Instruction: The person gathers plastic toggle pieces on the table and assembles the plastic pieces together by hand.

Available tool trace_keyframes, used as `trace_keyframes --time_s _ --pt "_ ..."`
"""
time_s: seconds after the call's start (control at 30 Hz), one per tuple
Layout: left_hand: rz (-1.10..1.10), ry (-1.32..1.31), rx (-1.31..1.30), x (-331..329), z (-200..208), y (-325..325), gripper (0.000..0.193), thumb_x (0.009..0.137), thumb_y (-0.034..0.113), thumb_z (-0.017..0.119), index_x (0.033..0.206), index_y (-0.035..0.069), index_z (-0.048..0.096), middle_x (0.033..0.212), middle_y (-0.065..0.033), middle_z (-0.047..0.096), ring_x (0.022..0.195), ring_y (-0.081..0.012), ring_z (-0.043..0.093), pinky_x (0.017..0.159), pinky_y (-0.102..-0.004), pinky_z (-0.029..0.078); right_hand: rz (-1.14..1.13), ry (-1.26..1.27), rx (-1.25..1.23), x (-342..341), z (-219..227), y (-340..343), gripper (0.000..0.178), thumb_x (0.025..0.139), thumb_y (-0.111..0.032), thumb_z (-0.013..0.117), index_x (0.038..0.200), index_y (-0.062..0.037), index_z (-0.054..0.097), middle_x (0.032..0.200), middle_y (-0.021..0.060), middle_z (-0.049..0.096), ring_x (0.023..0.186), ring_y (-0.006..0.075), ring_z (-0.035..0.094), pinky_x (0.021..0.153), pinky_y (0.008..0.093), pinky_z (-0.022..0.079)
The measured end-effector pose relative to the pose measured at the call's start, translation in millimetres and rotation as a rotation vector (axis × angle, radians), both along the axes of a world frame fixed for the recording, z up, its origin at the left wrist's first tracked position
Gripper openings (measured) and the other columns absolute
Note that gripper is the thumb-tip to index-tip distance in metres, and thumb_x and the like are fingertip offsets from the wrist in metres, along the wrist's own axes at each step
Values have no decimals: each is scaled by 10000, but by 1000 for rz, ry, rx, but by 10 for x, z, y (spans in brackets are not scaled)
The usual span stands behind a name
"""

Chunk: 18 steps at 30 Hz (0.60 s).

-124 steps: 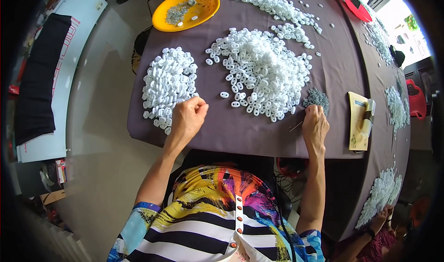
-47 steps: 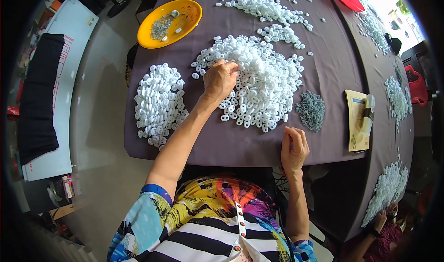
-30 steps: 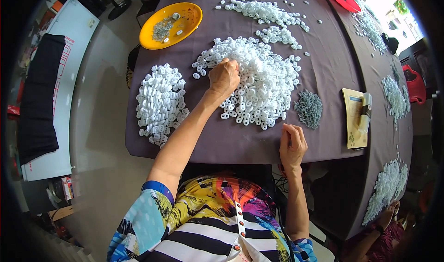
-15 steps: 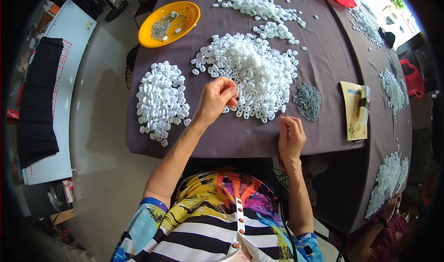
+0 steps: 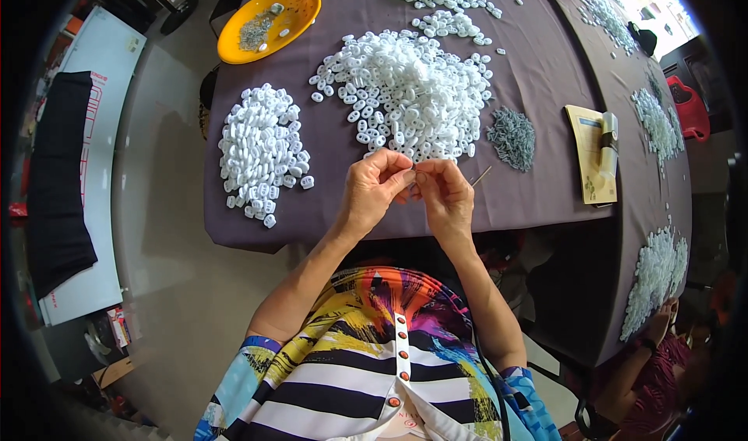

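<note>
At the near edge of a large heap of small white oval two-holed plastic pieces (image 5: 421,90), my two hands meet fingertip to fingertip. My left hand (image 5: 375,188) is closed in a pinch; what sits between its fingers is hidden. A thin metal rod-like tool (image 5: 481,176) sticks out from behind my right hand (image 5: 448,199), which is closed around it; its tip is concealed by the fingers. To the right lies a pile of tiny grey parts (image 5: 512,139). A smaller pile of white pieces (image 5: 261,149) is on the left.
A yellow plate (image 5: 304,32) with small metal bits stands at the far left. A yellow booklet (image 5: 584,145) with a clear roll-like object (image 5: 609,145) on it lies to the right. Another person's arm (image 5: 635,371) shows at the lower right, beside more white piles (image 5: 656,277).
Both hands have come together in front of the heap, the left moving down and right, the right moving up and left. The rod now shows beside the right hand. The view has shifted slightly.
</note>
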State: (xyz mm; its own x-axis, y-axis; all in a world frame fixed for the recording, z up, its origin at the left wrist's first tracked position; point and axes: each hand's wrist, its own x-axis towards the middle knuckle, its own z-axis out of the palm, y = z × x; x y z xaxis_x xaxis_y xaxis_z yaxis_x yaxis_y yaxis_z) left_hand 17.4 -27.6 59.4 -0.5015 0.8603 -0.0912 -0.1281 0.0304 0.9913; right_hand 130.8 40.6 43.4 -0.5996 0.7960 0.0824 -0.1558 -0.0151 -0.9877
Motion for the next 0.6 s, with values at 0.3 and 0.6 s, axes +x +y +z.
trace_keyframes --time_s 0.3,0.6 --pt "5 -342 125 140 -111 -91 146 810 40 628 953 12 621 811 -62 645 682 -123 616 602 -227 490 -65 123 -174 52 22 -52 51 861 16 545 909 21 562 787 38 589 647 78 540 584 206 461" --pt "101 -495 90 198 2 -122 126 836 102 617 897 -6 628 750 -55 635 620 -116 606 568 -227 495 -68 125 -139 119 87 -45 116 870 -1 538 965 14 604 774 13 586 670 65 538 605 199 455"
